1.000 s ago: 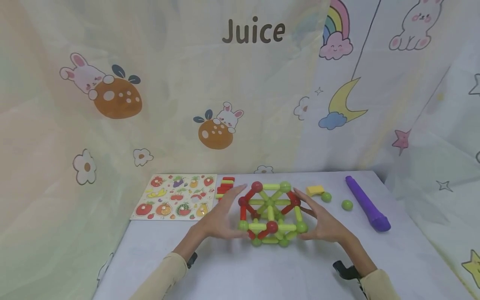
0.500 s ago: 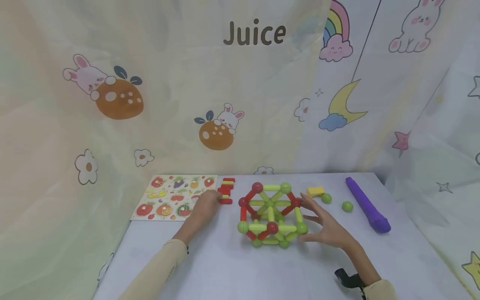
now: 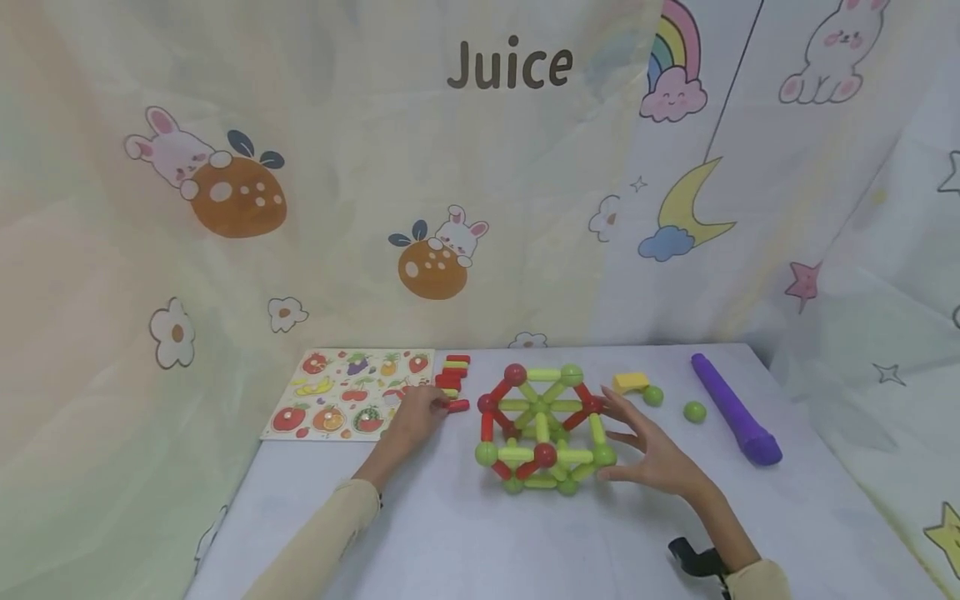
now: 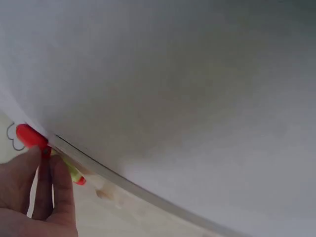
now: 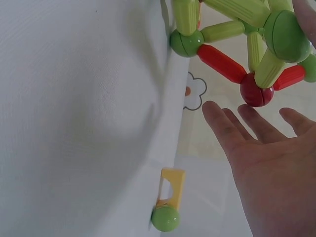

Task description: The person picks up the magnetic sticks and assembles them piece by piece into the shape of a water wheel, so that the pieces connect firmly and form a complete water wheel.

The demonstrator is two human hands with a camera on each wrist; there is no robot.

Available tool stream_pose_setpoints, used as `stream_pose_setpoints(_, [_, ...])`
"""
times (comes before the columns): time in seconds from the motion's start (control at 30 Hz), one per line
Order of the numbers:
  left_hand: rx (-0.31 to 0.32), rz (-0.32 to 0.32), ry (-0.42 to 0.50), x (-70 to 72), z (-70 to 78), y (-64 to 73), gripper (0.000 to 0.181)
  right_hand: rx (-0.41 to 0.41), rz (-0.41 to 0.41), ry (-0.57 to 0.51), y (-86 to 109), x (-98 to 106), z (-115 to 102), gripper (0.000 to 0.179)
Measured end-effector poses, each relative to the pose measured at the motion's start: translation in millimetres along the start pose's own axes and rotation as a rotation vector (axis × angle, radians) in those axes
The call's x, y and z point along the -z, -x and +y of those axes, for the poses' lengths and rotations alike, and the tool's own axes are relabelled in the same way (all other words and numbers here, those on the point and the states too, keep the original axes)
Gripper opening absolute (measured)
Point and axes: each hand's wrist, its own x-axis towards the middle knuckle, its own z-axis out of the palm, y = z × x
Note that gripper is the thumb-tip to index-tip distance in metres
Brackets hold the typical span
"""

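Beside the fruit board, my left hand (image 3: 414, 421) pinches the end of a red rod (image 3: 458, 406) between thumb and fingers. The left wrist view shows the same red rod (image 4: 31, 136) at the fingertips, with a green and red piece behind them. A cage-like model of red and green rods and balls (image 3: 540, 406) stands on the table in the middle. My right hand (image 3: 652, 450) is spread at its right side, fingertips right at a red ball (image 5: 256, 93) in the right wrist view. Its thumb overlaps a green ball (image 5: 287, 35).
The fruit puzzle board (image 3: 309, 407) lies at the back left. Several more red and green rods (image 3: 451, 380) lie along its right edge. At the back right are a yellow block (image 3: 630, 382), green balls (image 3: 694, 411) and a purple toy microphone (image 3: 735, 408). Printed cloth hangs behind.
My left hand has left the model's left side, reached back-left to the loose rods and pinched the nearest red one, which has turned slightly. The right hand has loosened a little; the model stays put.
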Motion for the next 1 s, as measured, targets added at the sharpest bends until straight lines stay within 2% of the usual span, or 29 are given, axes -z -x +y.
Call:
stream_pose_setpoints(0.1, [-0.005,-0.006,0.073,-1.2,-0.1,-0.7,0.021,0.003,0.009,0.007,1.2,1.2,0.5,0.118])
stream_pose_setpoints(0.23, [-0.031,-0.038,0.051,-5.1,0.1,-4.3,0.023,-0.012,0.019,0.008,2.9,2.1,1.0,0.117])
stream_pose_setpoints(0.37, [-0.005,-0.043,0.049,-5.3,1.7,-2.8,0.024,-0.025,0.009,-0.014,2.9,0.6,0.2,0.116])
stream_pose_setpoints(0.5, [0.025,-0.033,0.123,-2.6,1.7,2.1,0.025,-0.018,0.009,-0.014,2.9,-1.0,0.7,0.115])
stream_pose_setpoints(0.63, [0.028,-0.025,0.180,-3.2,-1.7,4.6,0.024,-0.018,0.011,-0.003,4.3,-0.6,2.2,0.115])
stream_pose_setpoints(0.73, [0.028,-0.035,0.165,-4.7,-2.2,4.1,0.025,-0.026,0.013,-0.002,4.8,-0.2,2.5,0.114])
stream_pose_setpoints(0.87, [0.024,-0.046,0.087,-6.6,2.5,3.2,0.029,-0.025,0.008,-0.013,4.8,-0.7,2.3,0.114])
stream_pose_setpoints(1.0, [0.050,-0.024,0.036,-6.0,7.0,5.5,0.029,-0.021,-0.004,-0.029,3.5,-2.2,0.8,0.114])
